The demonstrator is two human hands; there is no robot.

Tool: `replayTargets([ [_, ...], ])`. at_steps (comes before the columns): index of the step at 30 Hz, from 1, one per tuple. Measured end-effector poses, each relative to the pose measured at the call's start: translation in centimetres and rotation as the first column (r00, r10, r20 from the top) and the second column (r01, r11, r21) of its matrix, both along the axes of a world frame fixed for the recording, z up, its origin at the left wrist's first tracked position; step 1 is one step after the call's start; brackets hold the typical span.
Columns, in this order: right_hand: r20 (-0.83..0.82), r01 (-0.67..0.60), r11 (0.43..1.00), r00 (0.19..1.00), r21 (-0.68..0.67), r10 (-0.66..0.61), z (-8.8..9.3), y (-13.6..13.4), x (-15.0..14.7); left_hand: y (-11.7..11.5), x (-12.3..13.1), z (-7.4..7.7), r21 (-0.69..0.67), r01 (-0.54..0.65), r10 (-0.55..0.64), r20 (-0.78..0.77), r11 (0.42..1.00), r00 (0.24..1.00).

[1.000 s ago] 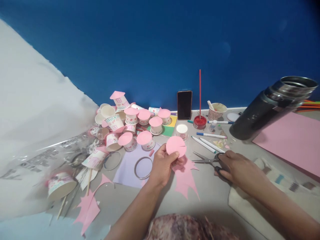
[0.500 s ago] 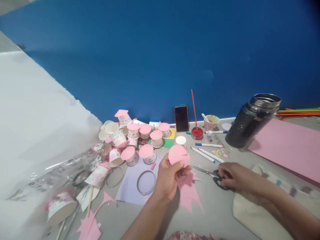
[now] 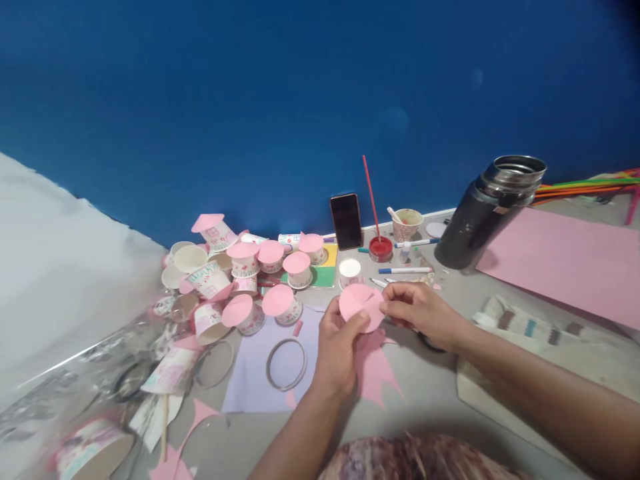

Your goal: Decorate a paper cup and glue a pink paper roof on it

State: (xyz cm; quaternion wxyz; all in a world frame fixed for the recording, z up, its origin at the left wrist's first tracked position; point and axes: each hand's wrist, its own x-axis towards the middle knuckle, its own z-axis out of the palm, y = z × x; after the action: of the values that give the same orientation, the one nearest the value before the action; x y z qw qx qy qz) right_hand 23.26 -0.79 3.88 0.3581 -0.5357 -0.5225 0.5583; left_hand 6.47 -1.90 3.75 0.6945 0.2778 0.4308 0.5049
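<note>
A round pink paper disc point(image 3: 357, 300) with a slit near its right side is pinched between the thumb and fingers of my left hand point(image 3: 340, 347). My right hand point(image 3: 420, 313) grips the disc's right edge, its thumb and forefinger closed there. Beneath my right hand lie the scissors point(image 3: 430, 343), mostly hidden, with part of a black handle showing. Pink paper offcuts point(image 3: 375, 373) with pointed ends rest on the table just below the disc. Behind the disc stands a small white cup point(image 3: 350, 270).
Decorated paper cups with pink tops point(image 3: 245, 257) crowd the left. Two metal rings, one on a lilac sheet point(image 3: 245, 380), lie nearer. A phone point(image 3: 346, 221), a red paint pot point(image 3: 381, 249), markers point(image 3: 405, 271) and a dark flask point(image 3: 487, 213) stand behind; pink card point(image 3: 565, 260) and cloth point(image 3: 530, 373) lie right.
My right hand has let go of the scissors, leaving them on the table, and moved left to the pink disc. The view has shifted a little to the right and down.
</note>
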Motion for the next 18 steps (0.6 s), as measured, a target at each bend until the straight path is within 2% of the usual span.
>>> replayTargets([
  [3,0.056,-0.062,0.998,0.996,-0.012,0.063,-0.3,0.4,0.4,0.9,-1.6,-0.8,0.051,0.032,-0.024,-0.154,0.998,0.988],
  [6,0.061,-0.058,0.998,0.996,-0.027,0.059,-0.8,0.7,0.5,1.6,-2.4,-2.0,0.080,0.075,-0.044,-0.339,0.994,0.940],
  [10,0.065,-0.027,0.999,0.997,-0.038,0.029,-1.8,0.8,0.6,2.0,-2.5,-2.8,0.115,0.105,-0.043,-0.445,0.988,0.895],
  [14,0.132,-0.030,0.994,0.991,0.107,0.016,-2.4,0.5,0.6,2.1,-2.3,-2.6,0.145,0.144,-0.049,-0.515,0.979,0.856],
  [18,0.233,-0.082,0.957,0.972,0.279,0.015,-2.6,0.2,0.5,2.0,-2.4,-2.6,0.169,0.186,-0.059,-0.565,0.968,0.823],
])
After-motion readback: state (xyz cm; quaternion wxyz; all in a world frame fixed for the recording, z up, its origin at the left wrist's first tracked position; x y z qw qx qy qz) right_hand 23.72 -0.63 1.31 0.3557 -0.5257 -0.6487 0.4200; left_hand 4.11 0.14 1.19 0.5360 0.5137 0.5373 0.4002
